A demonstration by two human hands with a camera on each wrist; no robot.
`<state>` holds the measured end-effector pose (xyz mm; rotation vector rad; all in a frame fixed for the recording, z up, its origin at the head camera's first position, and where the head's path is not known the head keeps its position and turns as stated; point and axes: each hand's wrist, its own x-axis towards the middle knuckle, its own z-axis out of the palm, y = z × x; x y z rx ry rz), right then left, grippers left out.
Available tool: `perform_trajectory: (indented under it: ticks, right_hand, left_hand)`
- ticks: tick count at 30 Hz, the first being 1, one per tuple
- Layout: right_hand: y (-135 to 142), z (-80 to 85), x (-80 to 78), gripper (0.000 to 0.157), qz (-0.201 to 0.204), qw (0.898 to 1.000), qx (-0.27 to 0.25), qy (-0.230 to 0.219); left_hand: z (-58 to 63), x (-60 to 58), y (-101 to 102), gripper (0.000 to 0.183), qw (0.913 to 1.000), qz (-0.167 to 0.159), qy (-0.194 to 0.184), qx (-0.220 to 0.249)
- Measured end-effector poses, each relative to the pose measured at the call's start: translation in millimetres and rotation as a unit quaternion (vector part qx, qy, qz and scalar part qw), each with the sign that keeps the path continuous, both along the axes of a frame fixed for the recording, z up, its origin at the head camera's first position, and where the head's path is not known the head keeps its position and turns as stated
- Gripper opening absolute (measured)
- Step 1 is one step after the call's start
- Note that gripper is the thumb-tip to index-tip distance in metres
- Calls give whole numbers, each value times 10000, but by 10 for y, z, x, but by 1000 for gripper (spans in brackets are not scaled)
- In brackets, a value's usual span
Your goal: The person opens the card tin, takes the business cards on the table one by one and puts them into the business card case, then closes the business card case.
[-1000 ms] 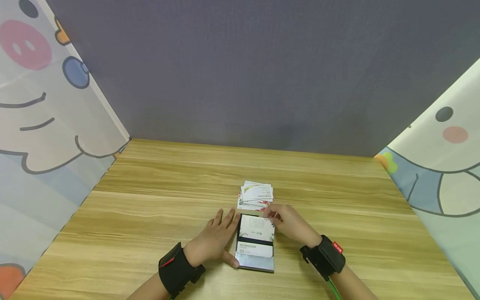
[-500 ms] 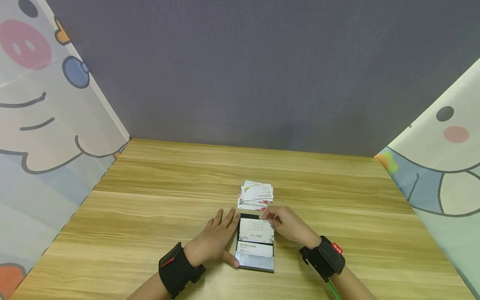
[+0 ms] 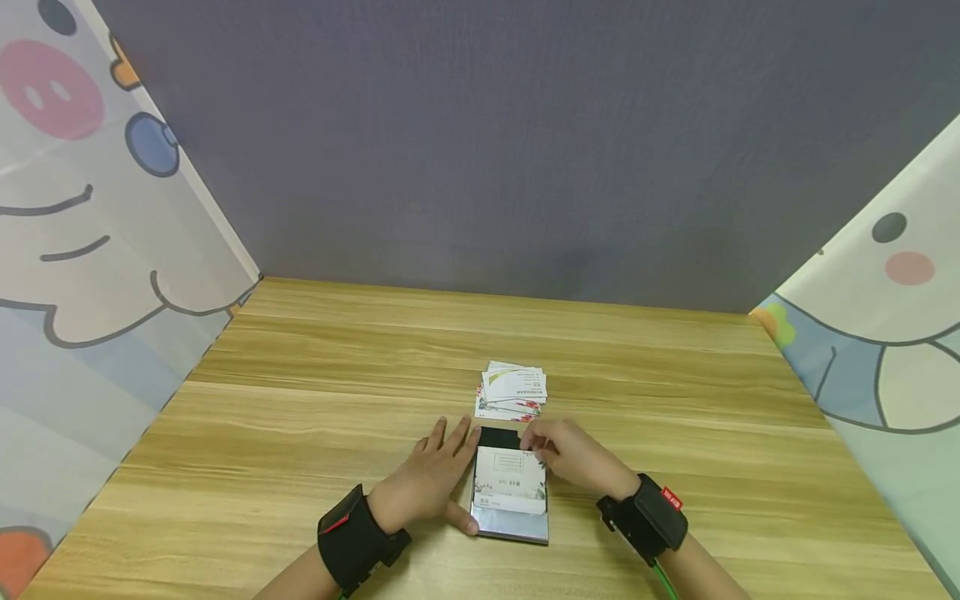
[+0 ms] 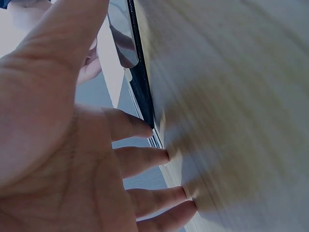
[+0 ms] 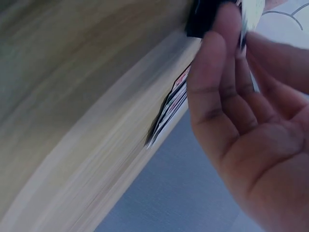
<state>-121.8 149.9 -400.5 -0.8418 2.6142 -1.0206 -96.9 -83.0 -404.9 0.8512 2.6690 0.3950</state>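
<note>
A black card holder (image 3: 512,526) with a shiny silvery lower part lies on the table in the head view. My right hand (image 3: 576,457) pinches a white business card (image 3: 510,477) with a leafy print by its upper right corner, over the holder. In the right wrist view the thumb and fingertips meet on the card (image 5: 249,21). Another white card (image 3: 517,505) sits in the holder, mostly covered by the held one. My left hand (image 3: 423,479) lies with fingers spread along the holder's left side, thumb at its lower left corner.
Just beyond the holder is an uneven pile of business cards (image 3: 516,386), some printed in red. A grey panel (image 3: 495,150) stands at the back of the wooden table (image 3: 337,367), and cartoon-printed sheets (image 3: 90,250) flank it.
The right hand has drawn the leafy card toward the near end of the holder, covering most of the card below and baring more black at the top. The left hand stays put.
</note>
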Motion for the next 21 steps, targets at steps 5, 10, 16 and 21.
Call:
perform_trajectory:
  ticks: [5, 10, 16, 21]
  right_hand:
    - [3, -14, 13, 23, 246, 9996, 42, -122]
    - [-3, -16, 14, 20, 442, 9987, 128, -240]
    - [-15, -10, 20, 15, 683, 9964, 304, -406]
    - [-25, 6, 41, 13, 897, 9937, 341, -579]
  left_hand:
    - [-12, -12, 4, 118, 10000, 3, 18, 22]
    - [-11, -12, -1, 118, 9999, -31, 28, 102]
    - [6, 0, -8, 120, 9999, -25, 71, 93]
    - [9, 3, -8, 119, 9999, -31, 94, 67]
